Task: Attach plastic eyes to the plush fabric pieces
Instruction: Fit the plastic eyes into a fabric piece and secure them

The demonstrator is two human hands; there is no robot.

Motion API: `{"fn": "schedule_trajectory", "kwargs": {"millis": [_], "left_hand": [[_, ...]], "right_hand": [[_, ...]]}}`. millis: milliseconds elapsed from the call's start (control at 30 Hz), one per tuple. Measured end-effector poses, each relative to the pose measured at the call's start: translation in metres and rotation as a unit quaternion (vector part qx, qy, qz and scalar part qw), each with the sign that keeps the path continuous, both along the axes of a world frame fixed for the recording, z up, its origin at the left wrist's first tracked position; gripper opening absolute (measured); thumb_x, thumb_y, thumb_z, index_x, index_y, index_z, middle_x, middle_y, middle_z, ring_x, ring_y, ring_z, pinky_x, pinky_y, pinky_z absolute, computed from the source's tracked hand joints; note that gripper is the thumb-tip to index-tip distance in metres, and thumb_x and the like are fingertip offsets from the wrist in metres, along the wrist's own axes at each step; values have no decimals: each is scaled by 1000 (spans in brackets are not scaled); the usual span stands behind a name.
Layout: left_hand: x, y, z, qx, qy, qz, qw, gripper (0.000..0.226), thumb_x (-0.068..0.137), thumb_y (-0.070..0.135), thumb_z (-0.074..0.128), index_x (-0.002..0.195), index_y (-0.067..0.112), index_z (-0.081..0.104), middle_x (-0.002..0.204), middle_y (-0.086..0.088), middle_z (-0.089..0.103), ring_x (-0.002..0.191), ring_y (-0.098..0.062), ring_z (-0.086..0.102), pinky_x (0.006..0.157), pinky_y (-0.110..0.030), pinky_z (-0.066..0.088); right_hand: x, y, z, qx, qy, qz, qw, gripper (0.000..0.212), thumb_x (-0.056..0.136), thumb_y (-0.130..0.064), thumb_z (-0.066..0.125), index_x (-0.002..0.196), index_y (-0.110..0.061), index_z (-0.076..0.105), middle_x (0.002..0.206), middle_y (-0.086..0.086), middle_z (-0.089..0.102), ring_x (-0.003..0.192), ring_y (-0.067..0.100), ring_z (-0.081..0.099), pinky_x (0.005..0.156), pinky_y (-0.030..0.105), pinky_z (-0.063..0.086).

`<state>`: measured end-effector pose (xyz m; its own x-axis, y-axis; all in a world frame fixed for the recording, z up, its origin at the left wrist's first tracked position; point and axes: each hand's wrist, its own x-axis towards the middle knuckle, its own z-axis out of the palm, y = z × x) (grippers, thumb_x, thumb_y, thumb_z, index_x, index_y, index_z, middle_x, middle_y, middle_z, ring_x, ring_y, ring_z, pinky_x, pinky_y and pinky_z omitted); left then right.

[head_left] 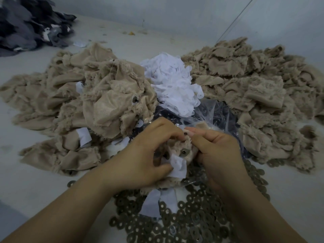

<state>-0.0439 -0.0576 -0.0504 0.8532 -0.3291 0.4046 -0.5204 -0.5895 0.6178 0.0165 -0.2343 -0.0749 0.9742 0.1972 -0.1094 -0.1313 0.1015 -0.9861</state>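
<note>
Both hands are working together over the middle of the worktop (26, 181), holding one tan plush piece (177, 146) between them. The left hand (149, 155) is curling its fingers round the near side of the piece, its thumb pressing a white fabric patch (178, 166) against it. The right hand (217, 151) is gripping the piece from the other side, its fingertips meeting the left ones at a small dark plastic eye (185, 132) on the upper edge. A metal washer (184, 152) is sitting on the back of the piece, just below that.

A heap of loose washers (192, 216) is lying under and in front of the wrists. Behind the hands a clear plastic bag (215, 111) of dark parts is lying open, with a pile of white patches (173, 83) beyond it. Tan plush heaps are flanking them, one on the left (78, 102) and one on the right (254, 81). Dark grey fabric (29, 23) is piled at the far left corner.
</note>
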Motion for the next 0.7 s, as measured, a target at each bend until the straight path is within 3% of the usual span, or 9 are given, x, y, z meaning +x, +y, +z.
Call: {"fn": "schedule_trajectory", "kwargs": {"millis": [167, 333, 433, 533, 633, 700], "left_hand": [[-2, -4, -1, -91, 5, 1, 996, 7, 80, 3, 75, 85, 7, 75, 96, -3, 64, 91, -18, 63, 77, -37, 52], [-2, -10, 0, -125, 26, 8, 992, 17, 79, -10, 70, 85, 5, 76, 93, -2, 70, 94, -17, 65, 83, -32, 53], [-3, -8, 3, -65, 30, 5, 997, 26, 74, -10, 61, 82, 10, 76, 91, 1, 62, 93, -18, 59, 80, -29, 49], [-5, -5, 7, 27, 35, -24, 999, 16, 74, 7, 68, 79, 19, 77, 81, 8, 53, 85, -12, 51, 70, -21, 42], [-9, -11, 7, 147, 18, -53, 987, 9, 82, 20, 72, 83, 27, 78, 77, 12, 60, 80, -5, 53, 67, -26, 47], [-12, -18, 3, 223, 0, -66, 973, 15, 85, 24, 64, 88, 32, 76, 81, 13, 63, 79, -5, 57, 63, -29, 50]], "right_hand": [[-3, 0, 1, -41, -38, -16, 998, 11, 88, -7, 73, 93, -14, 80, 86, 6, 79, 86, 20, 76, 83, 42, 61], [-7, 3, 4, -106, -118, -24, 987, 18, 87, -11, 74, 87, -29, 79, 82, -8, 78, 79, 7, 75, 76, 31, 63], [-6, 2, 4, -116, -116, -29, 986, 13, 87, -13, 75, 92, -25, 79, 79, -4, 78, 77, 18, 76, 75, 38, 64], [-4, 3, 4, -116, -111, -37, 986, 12, 87, -13, 75, 92, -23, 79, 75, -1, 78, 76, 26, 75, 71, 42, 63], [-4, 5, 2, -139, -122, -41, 982, 14, 87, -13, 76, 91, -26, 78, 78, 7, 76, 72, 35, 71, 71, 53, 59], [-4, 7, 0, -142, -121, -40, 982, 19, 87, -12, 75, 88, -31, 76, 77, 0, 76, 69, 24, 72, 73, 46, 58]]}}
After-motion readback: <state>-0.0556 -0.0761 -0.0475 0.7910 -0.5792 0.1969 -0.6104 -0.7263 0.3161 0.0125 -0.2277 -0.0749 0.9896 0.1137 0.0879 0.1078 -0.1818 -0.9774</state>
